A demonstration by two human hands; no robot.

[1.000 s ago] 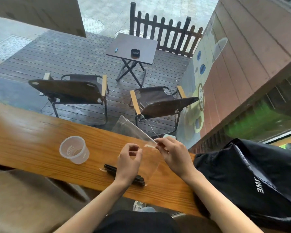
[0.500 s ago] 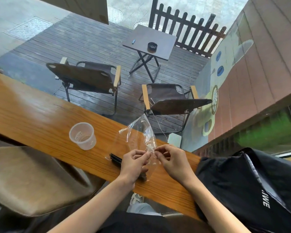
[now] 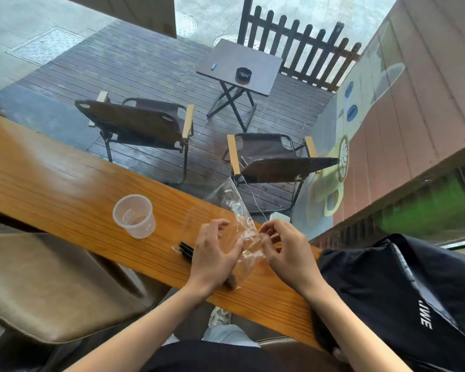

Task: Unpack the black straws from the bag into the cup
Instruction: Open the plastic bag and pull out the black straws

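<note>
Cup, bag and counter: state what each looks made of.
Clear round cup: translucent plastic, likely; the wood shows through its frosted wall. Crinkled clear bag: thin glossy plastic film, creased with glints. Long orange-brown counter: wood or wood veneer, grain lines under a shiny varnish.

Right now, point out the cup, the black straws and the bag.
cup (image 3: 134,217): head view, on its clear side wall.
black straws (image 3: 185,249): head view, on the bundle's exposed end left of the left hand.
bag (image 3: 235,205): head view, on the raised clear plastic.
</note>
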